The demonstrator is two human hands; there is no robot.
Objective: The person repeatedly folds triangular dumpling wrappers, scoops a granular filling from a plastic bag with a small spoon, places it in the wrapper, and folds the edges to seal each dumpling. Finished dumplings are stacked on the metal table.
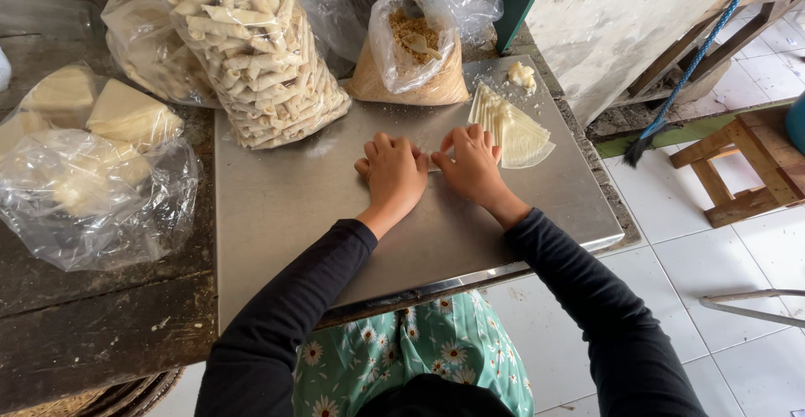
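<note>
On the steel tray (277, 207), at its middle, we have both hands side by side, palms down, fingers curled over a thin pale roll that they almost hide. Our left hand (392, 170) presses flat with the fingertips tucked forward; our right hand (474, 164) does the same just beside it, and only a sliver of wrapper (434, 162) shows between the 2. Neither hand grips anything else. We judge the rolling step to be under way: a filled wrapper being rolled along the steel under the fingers.

Just right of our right hand lies a fanned stack of triangular wrapper sheets (513, 132), touching the tray, with a small lump of pale paste (522, 75) beyond it. Behind our hands stand an open bag of brown crumbly filling (411, 65) and a large bag of finished rolls (260, 56). Finishing the roll calls for even pressure from both palms, so it stays tight and straight.
</note>
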